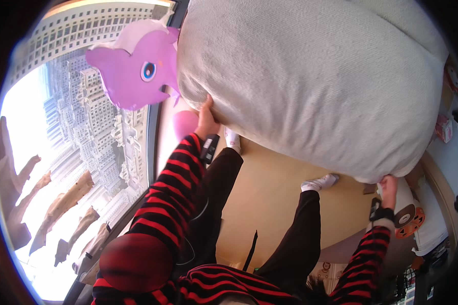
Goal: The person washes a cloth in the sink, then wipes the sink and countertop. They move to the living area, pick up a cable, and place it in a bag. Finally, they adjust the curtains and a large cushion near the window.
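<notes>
A large, light-grey, fabric-covered cushion [309, 84] fills the upper part of the head view. My left hand [207, 120] grips its lower left corner, thumb on top and the other fingers hidden underneath. At the lower right corner, my right hand [388, 190] holds the cloth edge with curled fingers. The fabric creases between the two hands. What supports the cushion's far side cannot be seen.
Tan floor [267, 183] lies between my feet. To the left, a purple animal-shaped balloon [137, 72] and a pink balloon [185, 124] are beside a large window [80, 152]. An orange-and-black round object [411, 225] and a pink box [444, 129] are at the right.
</notes>
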`<state>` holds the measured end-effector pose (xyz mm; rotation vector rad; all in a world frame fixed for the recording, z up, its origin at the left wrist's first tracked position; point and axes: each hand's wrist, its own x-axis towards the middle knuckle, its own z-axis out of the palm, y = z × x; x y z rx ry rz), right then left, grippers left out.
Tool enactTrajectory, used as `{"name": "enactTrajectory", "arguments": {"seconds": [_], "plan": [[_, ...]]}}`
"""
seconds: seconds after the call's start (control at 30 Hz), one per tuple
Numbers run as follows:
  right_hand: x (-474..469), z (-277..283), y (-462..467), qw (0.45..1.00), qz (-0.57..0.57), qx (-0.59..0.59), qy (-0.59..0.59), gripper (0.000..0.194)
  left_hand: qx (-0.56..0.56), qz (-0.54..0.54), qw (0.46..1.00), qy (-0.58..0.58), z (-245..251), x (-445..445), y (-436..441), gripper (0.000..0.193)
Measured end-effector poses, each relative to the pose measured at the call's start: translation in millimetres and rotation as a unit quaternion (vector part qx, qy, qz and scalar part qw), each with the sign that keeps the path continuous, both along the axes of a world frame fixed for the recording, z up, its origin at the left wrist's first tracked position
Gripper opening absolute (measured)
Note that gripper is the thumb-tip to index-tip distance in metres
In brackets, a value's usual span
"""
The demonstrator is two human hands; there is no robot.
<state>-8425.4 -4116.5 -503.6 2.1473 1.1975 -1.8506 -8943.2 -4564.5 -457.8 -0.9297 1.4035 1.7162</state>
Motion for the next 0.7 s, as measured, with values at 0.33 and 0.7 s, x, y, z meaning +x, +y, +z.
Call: {"name": "enactTrajectory", "arguments": {"seconds": [0.33,0.7], "plan": [[-98,-51,-45,0.991,-0.107,0.06,0.057,0.033,-0.081,-0.469,0.814,0.333,-33,-140,-27,0.039],[-83,13,-95,0.966,0.194,0.159,-0.057,0.057,-0.271,-0.713,0.547,0.344,2,-99,-134,0.108]]}}
